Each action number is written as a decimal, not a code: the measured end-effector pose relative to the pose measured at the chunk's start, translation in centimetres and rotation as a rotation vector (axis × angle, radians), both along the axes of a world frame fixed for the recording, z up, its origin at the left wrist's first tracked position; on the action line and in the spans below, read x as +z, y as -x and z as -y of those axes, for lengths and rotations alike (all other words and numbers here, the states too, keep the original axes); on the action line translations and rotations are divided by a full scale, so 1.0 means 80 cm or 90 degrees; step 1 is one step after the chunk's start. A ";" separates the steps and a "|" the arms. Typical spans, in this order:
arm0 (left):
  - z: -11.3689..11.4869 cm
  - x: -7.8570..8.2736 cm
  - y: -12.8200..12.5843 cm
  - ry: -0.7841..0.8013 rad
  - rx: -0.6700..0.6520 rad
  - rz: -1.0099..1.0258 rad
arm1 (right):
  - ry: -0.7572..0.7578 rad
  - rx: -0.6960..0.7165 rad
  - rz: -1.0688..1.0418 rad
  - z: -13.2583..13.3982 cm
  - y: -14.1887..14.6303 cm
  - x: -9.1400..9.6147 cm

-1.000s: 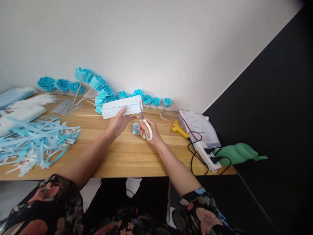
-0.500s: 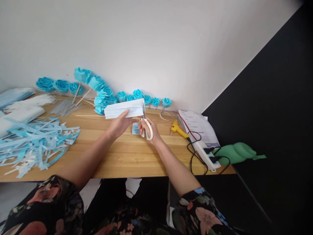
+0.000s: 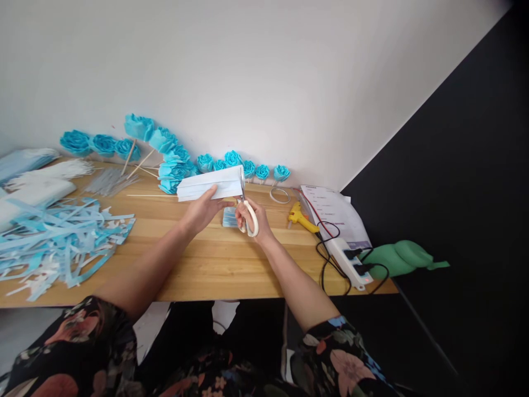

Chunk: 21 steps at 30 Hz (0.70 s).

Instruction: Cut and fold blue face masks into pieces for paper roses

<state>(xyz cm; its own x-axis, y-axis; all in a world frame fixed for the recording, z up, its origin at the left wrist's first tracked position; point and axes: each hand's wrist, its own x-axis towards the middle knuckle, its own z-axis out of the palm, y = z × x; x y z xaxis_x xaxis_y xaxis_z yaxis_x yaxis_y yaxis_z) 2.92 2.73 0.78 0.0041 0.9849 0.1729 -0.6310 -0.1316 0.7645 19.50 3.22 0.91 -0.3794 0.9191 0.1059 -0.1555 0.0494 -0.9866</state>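
My left hand (image 3: 203, 208) grips a pale blue pleated face mask (image 3: 209, 184) by its lower edge, thumb on top, above the table. White-handled scissors (image 3: 250, 219) are in my right hand (image 3: 259, 220), with fingers through the loops. Their blades point away from me along the mask's right end; I cannot tell how far they are closed. Beneath my hands a small light blue stack (image 3: 230, 217) lies on the wood, partly covered.
Blue paper-like flowers (image 3: 165, 140) on sticks line the wall. Cut blue and white strips (image 3: 61, 237) are heaped left, beside white sheets (image 3: 33, 201) and grey strips (image 3: 108, 182). At right are a tape ring (image 3: 280, 195), yellow glue gun (image 3: 303, 218), power strip (image 3: 351, 264) and green roll (image 3: 399, 258).
Almost nothing differs. The scissors and mask have shifted very slightly, and both hands keep their hold.
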 end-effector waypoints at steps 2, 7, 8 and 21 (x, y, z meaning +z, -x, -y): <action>0.000 0.000 0.000 0.002 0.000 -0.002 | 0.001 -0.002 0.001 0.000 0.000 0.000; -0.001 -0.002 0.000 0.006 0.001 -0.007 | 0.002 -0.005 0.005 -0.001 0.000 -0.002; -0.001 -0.002 0.000 0.006 0.000 -0.008 | 0.003 -0.006 0.006 -0.001 0.000 -0.002; 0.004 0.003 -0.002 -0.013 -0.021 -0.025 | 0.007 -0.012 -0.021 -0.002 0.003 -0.005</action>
